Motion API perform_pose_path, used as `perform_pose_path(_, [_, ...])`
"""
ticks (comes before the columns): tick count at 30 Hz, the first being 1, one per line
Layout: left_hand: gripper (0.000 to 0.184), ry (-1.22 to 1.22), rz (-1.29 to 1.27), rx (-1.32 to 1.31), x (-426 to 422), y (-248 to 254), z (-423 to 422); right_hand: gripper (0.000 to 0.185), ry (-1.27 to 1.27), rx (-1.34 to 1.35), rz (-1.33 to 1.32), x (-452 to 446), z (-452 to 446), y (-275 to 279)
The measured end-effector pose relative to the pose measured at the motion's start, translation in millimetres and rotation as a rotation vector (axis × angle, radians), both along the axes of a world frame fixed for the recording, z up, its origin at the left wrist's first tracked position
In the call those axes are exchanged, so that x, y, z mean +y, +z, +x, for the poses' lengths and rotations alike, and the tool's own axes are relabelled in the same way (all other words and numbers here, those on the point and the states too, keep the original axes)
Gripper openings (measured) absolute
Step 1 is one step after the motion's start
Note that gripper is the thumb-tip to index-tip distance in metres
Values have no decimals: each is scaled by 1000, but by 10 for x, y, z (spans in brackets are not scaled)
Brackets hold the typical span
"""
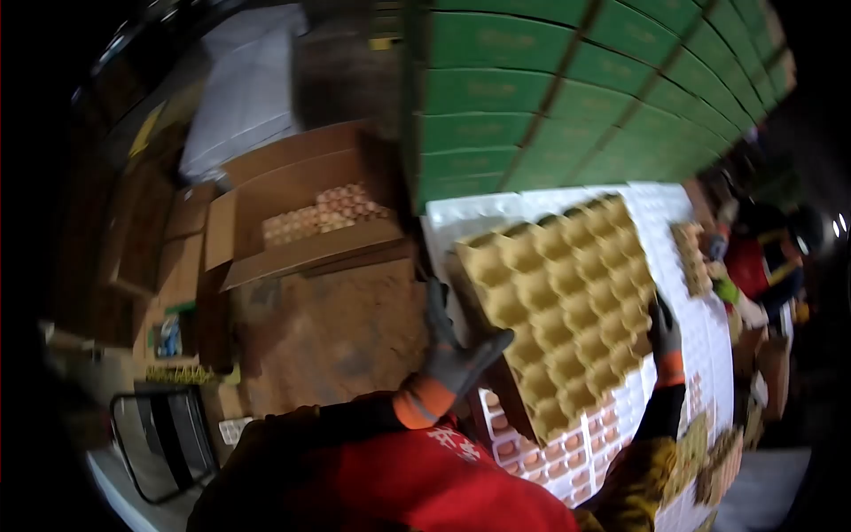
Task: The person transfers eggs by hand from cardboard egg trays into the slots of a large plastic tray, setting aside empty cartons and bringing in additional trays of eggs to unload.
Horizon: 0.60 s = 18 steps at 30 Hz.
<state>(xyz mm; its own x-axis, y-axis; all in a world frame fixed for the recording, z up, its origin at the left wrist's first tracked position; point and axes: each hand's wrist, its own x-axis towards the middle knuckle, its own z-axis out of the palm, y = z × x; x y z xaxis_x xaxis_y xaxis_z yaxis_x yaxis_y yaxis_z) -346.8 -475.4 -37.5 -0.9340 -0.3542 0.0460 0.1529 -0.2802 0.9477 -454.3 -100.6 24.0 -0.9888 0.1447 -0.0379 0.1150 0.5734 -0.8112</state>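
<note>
A yellowish egg tray (560, 306) with empty cups lies tilted before me, its left side thick like a stack. Beside its left edge is my left hand (452, 359), in a grey glove with an orange cuff. Its fingers are spread, and the thumb reaches over the tray's edge. At the tray's right edge my right hand (665, 330), gloved the same way, grips the side; its fingertips are partly hidden. Under and in front of the tray, eggs (532, 460) sit in rows of white cups on a long white surface (709, 332).
Left of me stands an open cardboard box (315, 254) with eggs (328, 213) inside, by a brown board (332, 328). Green cartons (496, 93) are stacked ahead. At right, a person in red (752, 266) is near another egg tray (690, 257). A metal-framed chair (164, 443) stands lower left.
</note>
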Motion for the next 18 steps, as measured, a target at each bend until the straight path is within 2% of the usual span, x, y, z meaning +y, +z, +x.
perform_pose_path(2, [103, 12, 86, -1, 177, -288, -44, 44, -54, -67, -97, 14, 18, -81])
perform_pose_path(5, [91, -50, 32, -90, 202, -467, -53, 44, -56, -68, -257, 21, 3, -180])
perform_pose_path(6, [90, -71, 154, -107, 186, -477, -113, 44, -59, -67, -236, 114, -16, -220])
perform_pose_path(8, [71, -220, 308, -125, 108, -450, -46, 45, -66, -65, -195, 294, -60, -296])
perform_pose_path(10, [66, -319, 524, -221, -20, -229, -6, 47, -48, -112, -251, 154, 15, -98])
perform_pose_path(11, [63, -363, 554, -240, -49, -167, -21, 49, 134, 1, -362, 78, 123, 9])
perform_pose_path(13, [59, -412, 528, -267, -92, -121, -16, 52, 210, 140, -223, 134, 296, -115])
perform_pose_path(14, [58, -430, 503, -275, -90, -110, -5, 56, 169, 92, -548, 207, 343, -261])
perform_pose_path(16, [56, -466, 449, -294, -74, -105, 54, 49, 227, 101, -482, 405, 438, -560])
perform_pose_path(18, [56, -508, 377, -312, -5, -70, 118, 50, 203, -8, -924, 261, 474, -675])
